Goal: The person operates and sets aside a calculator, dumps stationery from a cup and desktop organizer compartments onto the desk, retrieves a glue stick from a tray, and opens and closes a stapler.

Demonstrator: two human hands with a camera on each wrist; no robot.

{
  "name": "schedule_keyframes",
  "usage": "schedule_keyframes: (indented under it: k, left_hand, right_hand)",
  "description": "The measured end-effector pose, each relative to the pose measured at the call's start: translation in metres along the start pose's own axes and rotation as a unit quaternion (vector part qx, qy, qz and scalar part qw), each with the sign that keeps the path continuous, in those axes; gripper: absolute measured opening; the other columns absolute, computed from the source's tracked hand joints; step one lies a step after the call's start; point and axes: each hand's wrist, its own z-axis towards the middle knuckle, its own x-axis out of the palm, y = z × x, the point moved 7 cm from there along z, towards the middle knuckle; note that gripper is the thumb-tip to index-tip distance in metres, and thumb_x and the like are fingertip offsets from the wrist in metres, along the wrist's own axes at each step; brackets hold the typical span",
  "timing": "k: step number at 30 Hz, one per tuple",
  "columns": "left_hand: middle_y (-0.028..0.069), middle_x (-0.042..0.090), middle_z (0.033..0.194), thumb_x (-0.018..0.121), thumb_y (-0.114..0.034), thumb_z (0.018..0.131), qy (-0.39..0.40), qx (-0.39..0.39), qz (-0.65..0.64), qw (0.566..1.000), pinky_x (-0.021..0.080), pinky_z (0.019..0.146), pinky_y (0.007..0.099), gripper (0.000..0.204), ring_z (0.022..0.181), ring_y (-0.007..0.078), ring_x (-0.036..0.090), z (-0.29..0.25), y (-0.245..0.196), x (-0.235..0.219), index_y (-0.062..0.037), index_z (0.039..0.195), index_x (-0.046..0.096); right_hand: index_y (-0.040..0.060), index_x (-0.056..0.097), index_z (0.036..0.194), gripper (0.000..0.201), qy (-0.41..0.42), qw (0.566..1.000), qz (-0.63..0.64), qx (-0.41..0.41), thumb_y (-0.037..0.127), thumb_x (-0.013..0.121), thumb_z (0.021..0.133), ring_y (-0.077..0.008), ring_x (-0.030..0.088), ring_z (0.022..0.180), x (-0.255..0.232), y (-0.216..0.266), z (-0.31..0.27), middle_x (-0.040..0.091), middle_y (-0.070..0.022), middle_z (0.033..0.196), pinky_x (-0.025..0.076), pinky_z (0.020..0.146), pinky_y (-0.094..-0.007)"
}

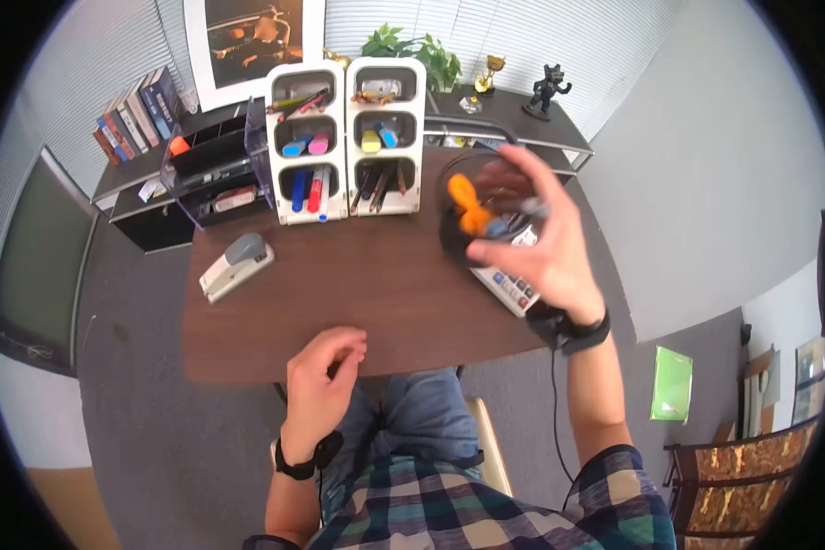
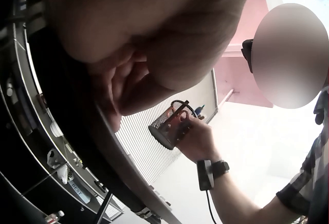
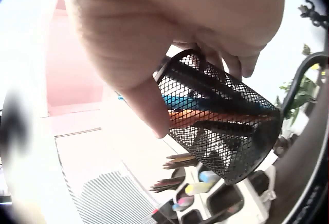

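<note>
My right hand (image 1: 532,240) grips a black mesh pen cup (image 1: 472,215) and holds it lifted above the right side of the brown desk (image 1: 367,293). The cup (image 3: 221,126) is tilted and holds an orange-handled tool (image 1: 467,206), a blue pen and dark pens. In the left wrist view the cup (image 2: 172,124) hangs in the air in that hand. My left hand (image 1: 325,367) rests on the desk's near edge, fingers loosely curled, holding nothing.
Two white pigeonhole organisers (image 1: 346,137) with markers and pencils stand at the desk's back. A grey stapler (image 1: 236,264) lies on the left, a calculator (image 1: 509,286) under my right hand. A dark tray rack (image 1: 215,174), books, a plant and figurines sit behind.
</note>
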Motion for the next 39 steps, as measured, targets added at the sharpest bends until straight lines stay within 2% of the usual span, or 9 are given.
schedule_keyframes:
  k: [2, 5, 8, 13, 17, 19, 22, 29, 39]
  left_hand:
    - [0.0162, 0.063, 0.147, 0.068, 0.011, 0.096, 0.038, -0.033, -0.023, 0.998, 0.06, 0.094, 0.0325, 0.06, 0.118, 0.0197, 0.069, 0.003, 0.002, 0.003, 0.0016, 0.153, 0.052]
    - [0.0194, 0.048, 0.162, 0.069, 0.01, 0.097, 0.032, -0.037, -0.107, 0.993, 0.058, 0.098, 0.0341, 0.081, 0.123, 0.0213, 0.065, 0.013, -0.006, 0.015, -0.0029, 0.167, 0.031]
    - [0.0217, 0.035, 0.169, 0.07, 0.009, 0.097, 0.038, -0.065, -0.107, 0.991, 0.057, 0.1, 0.0346, 0.091, 0.125, 0.0223, 0.062, 0.022, -0.005, 0.02, -0.0054, 0.171, 0.018]
    - [0.0244, 0.039, 0.167, 0.069, 0.008, 0.099, -0.049, -0.071, -0.104, 0.991, 0.057, 0.102, 0.0353, 0.082, 0.124, 0.0218, 0.064, 0.02, 0.01, 0.001, -0.0005, 0.167, 0.024]
    - [0.023, 0.047, 0.16, 0.065, 0.009, 0.101, -0.052, -0.106, -0.091, 0.989, 0.057, 0.104, 0.0345, 0.066, 0.123, 0.0216, 0.067, 0.017, 0.019, -0.011, 0.0034, 0.16, 0.036]
    - [0.0223, 0.049, 0.158, 0.064, 0.01, 0.101, -0.059, -0.117, -0.081, 0.988, 0.057, 0.105, 0.0343, 0.062, 0.122, 0.0219, 0.068, 0.015, 0.022, -0.016, 0.004, 0.158, 0.04]
    - [0.0205, 0.049, 0.157, 0.063, 0.012, 0.1, -0.07, -0.119, -0.096, 0.986, 0.057, 0.105, 0.0334, 0.062, 0.121, 0.0219, 0.069, 0.014, 0.026, -0.018, 0.004, 0.157, 0.041]
    - [0.0183, 0.042, 0.164, 0.062, 0.017, 0.097, -0.099, -0.019, -0.047, 0.994, 0.059, 0.103, 0.0319, 0.06, 0.12, 0.0206, 0.07, 0.012, 0.013, -0.018, 0.0049, 0.153, 0.045]
    - [0.0179, 0.047, 0.161, 0.065, 0.016, 0.092, -0.092, 0.01, 0.051, 0.994, 0.06, 0.102, 0.0319, 0.05, 0.116, 0.0205, 0.072, 0.011, 0.003, -0.018, 0.0055, 0.14, 0.058]
  right_hand:
    - [-0.0043, 0.047, 0.154, 0.098, 0.021, 0.997, -0.078, -0.003, 0.009, 0.095, 0.07, -0.0328, 0.066, 0.13, 0.03, 0.006, -0.021, 0.067, -0.0207, 0.137, 0.051, 0.114, -0.0414]
    - [-0.0047, 0.048, 0.15, 0.09, 0.044, 0.995, -0.088, 0.033, 0.012, 0.091, 0.072, -0.044, 0.065, 0.127, 0.07, -0.012, -0.04, 0.066, -0.0267, 0.133, 0.052, 0.109, -0.0469]
    - [-0.0038, 0.051, 0.148, 0.087, 0.064, 0.988, -0.139, 0.016, 0.011, 0.089, 0.072, -0.0434, 0.064, 0.124, 0.093, -0.008, -0.044, 0.067, -0.0242, 0.133, 0.049, 0.107, -0.0485]
    - [-0.0019, 0.059, 0.143, 0.077, 0.109, 0.94, -0.277, -0.168, 0.013, 0.083, 0.07, -0.0332, 0.061, 0.122, 0.124, 0.008, -0.035, 0.067, -0.017, 0.131, 0.041, 0.105, -0.0455]
    - [0.0023, 0.062, 0.143, 0.079, 0.172, 0.905, -0.349, -0.175, 0.012, 0.085, 0.069, -0.0302, 0.062, 0.125, 0.147, 0.005, -0.024, 0.068, -0.0134, 0.133, 0.042, 0.108, -0.0455]
    - [0.0042, 0.064, 0.142, 0.075, 0.172, 0.899, -0.352, -0.195, 0.012, 0.083, 0.07, -0.0279, 0.063, 0.124, 0.15, 0.009, -0.017, 0.068, -0.0103, 0.127, 0.042, 0.111, -0.0495]
    - [0.0085, 0.07, 0.131, 0.059, 0.172, 0.796, -0.503, -0.289, 0.015, 0.083, 0.074, -0.0247, 0.064, 0.118, 0.155, 0.019, -0.01, 0.068, -0.0049, 0.109, 0.037, 0.119, -0.0643]
    - [0.0125, 0.07, 0.132, 0.054, 0.16, 0.745, -0.571, -0.306, 0.001, 0.074, 0.079, -0.0252, 0.062, 0.128, 0.138, 0.027, -0.002, 0.068, -0.003, 0.122, 0.03, 0.127, -0.0685]
    - [0.011, 0.065, 0.138, 0.071, 0.043, 0.835, -0.477, -0.271, -0.004, 0.078, 0.069, -0.0307, 0.059, 0.131, 0.067, 0.046, 0.01, 0.069, -0.0074, 0.129, 0.033, 0.121, -0.0675]
